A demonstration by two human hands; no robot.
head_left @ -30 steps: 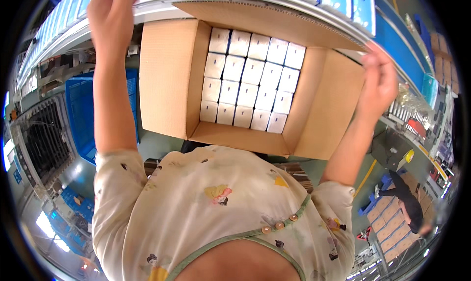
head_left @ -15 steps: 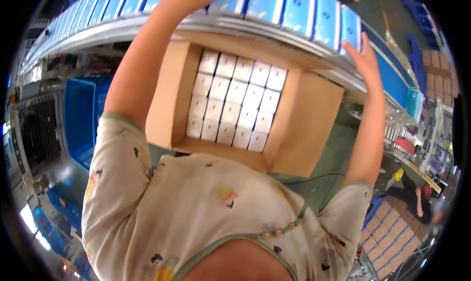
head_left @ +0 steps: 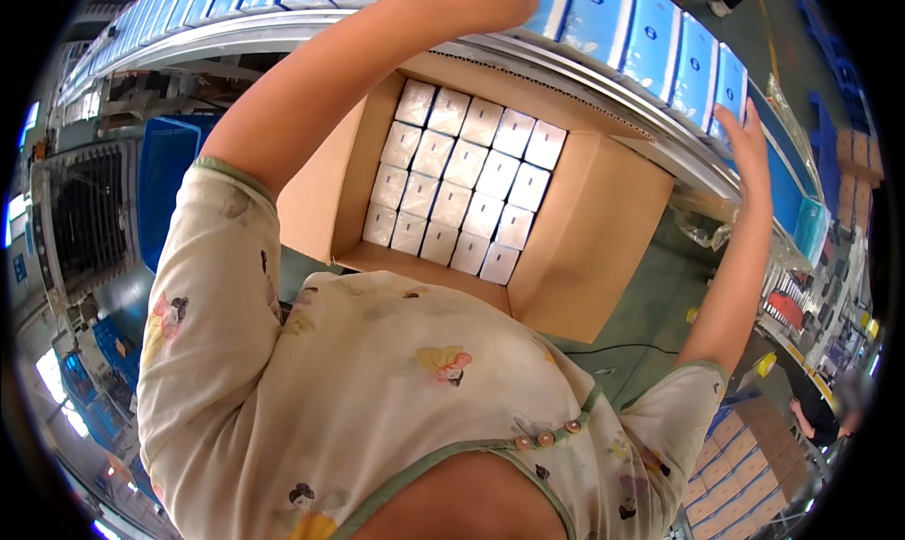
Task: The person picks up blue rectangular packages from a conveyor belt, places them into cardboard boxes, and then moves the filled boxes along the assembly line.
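My left hand (head_left: 495,1) lies across the row of blue-wrapped tissue packs at the top edge. Its fingers look curled; their tips are hidden, so I cannot see what they grip. At the row's right end stands the last tissue pack (head_left: 729,88). My right hand (head_left: 748,147) touches that pack with thumb and fingers apart. Between my hands several more packs (head_left: 650,40) stand side by side. Nearer to me an open cardboard box (head_left: 594,229) holds several rows of packs with their white ends (head_left: 452,205) facing up.
A metal-edged conveyor (head_left: 584,73) carries the row, which curves away to the far left. Left of the box is a blue crate (head_left: 170,196). Stacked cartons (head_left: 745,460) stand at lower right, near another person's arm (head_left: 801,416). A thin cable (head_left: 627,347) crosses the green floor.
My left hand has moved well to the right along the row. The packs and my right hand have shifted right and slightly nearer. The view has shifted a little too.
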